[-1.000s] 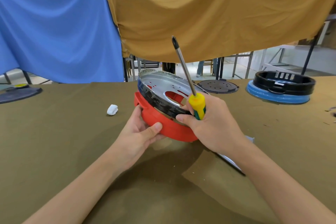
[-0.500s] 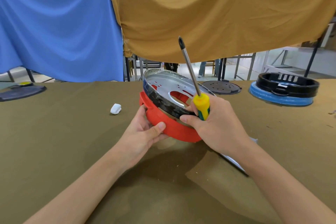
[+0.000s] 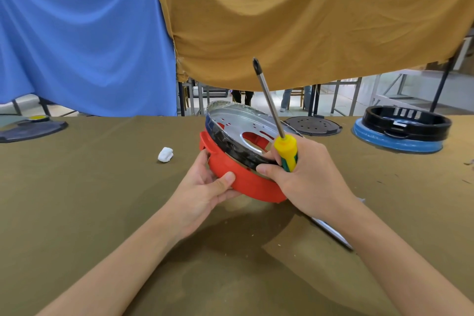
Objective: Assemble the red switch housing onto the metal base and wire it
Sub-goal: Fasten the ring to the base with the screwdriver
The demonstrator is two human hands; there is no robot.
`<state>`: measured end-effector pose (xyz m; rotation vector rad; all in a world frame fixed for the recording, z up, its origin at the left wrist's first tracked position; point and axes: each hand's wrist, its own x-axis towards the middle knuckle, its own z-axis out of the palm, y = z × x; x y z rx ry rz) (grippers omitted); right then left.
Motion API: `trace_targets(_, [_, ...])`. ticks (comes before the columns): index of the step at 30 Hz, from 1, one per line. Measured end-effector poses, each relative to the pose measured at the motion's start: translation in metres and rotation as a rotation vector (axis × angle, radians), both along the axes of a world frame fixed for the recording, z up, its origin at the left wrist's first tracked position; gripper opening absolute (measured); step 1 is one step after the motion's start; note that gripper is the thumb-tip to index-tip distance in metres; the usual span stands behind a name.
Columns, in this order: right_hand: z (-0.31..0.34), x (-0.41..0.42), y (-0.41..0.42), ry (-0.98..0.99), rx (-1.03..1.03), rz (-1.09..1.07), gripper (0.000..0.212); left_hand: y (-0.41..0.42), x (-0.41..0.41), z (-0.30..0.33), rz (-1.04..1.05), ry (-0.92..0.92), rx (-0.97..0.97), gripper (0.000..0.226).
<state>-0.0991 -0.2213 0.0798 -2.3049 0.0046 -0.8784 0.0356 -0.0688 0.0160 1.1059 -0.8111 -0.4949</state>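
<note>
The person is holding the assembly tilted up off the desk (image 3: 77, 213), its open face leaning away from them. The left hand (image 3: 205, 187) is gripping the red switch housing (image 3: 246, 182) at its near-left rim, thumb on the wall. The right hand (image 3: 307, 174) is curled round the screwdriver (image 3: 284, 151) handle while its thumb is pressing the near rim where the metal base (image 3: 238, 126) is sitting in the housing. The shaft is pointing up and away, tip clear of the work, so it must swing down. Since a second ago, the grips are staying the same; the view is merely shifting slightly.
</note>
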Motion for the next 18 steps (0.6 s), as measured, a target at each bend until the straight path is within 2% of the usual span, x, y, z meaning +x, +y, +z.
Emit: trace_targets(18, [0.0036, 0.0032, -0.0032, 0.067, 0.083, -0.028, 0.035, -0.0014, -0.0032, 0.0011, 0.042, -0.015, -0.011, 0.059])
